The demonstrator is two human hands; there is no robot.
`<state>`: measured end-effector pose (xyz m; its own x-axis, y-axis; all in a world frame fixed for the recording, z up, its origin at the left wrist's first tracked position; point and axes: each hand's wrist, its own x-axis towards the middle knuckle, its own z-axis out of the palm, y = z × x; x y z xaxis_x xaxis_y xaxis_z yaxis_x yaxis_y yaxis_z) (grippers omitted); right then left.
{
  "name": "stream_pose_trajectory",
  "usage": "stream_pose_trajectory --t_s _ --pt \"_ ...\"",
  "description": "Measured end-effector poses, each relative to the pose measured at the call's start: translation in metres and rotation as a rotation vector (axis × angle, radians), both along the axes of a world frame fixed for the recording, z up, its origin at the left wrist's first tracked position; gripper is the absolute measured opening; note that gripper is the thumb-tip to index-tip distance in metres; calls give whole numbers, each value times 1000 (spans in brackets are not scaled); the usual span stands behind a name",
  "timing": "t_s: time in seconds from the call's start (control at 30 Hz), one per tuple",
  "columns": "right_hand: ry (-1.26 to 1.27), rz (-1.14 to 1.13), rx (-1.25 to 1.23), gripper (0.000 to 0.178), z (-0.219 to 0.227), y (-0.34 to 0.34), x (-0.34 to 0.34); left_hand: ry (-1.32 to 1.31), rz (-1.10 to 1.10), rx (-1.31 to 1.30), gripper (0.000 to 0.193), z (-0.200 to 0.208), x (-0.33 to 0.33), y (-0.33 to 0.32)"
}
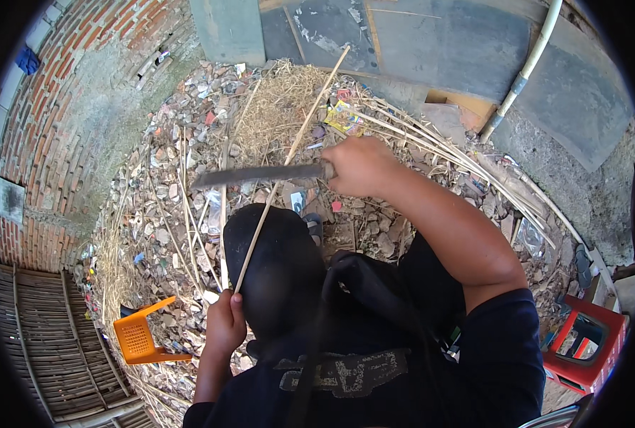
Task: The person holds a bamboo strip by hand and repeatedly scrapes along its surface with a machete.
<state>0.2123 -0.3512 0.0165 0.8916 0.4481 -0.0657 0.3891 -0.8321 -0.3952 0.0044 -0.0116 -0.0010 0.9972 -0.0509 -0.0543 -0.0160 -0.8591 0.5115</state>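
My left hand is closed round the near end of a long, pale bamboo strip. From there the strip slants up and away to the right, passing over my dark-clothed knee. My right hand grips the handle of a machete, whose dark, worn blade points left. Blade and strip cross beyond the knee; I cannot tell whether the edge touches the strip. Below the blade, part of a sandalled foot shows on the rubble.
Rubble and litter cover the ground, with dry shavings ahead. More bamboo strips lie right, others left. An orange plastic chair lies to the left, a red plastic stool stands right. A brick wall and a pipe border the space.
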Motion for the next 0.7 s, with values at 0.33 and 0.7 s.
stream_pose_trajectory --t_s 0.33,0.7 --pt "25 -28 31 30 -2 -9 4 18 1 52 39 3 2 0" --pt "-66 17 -40 23 1 5 -3 0 -16 9 41 1 2 3"
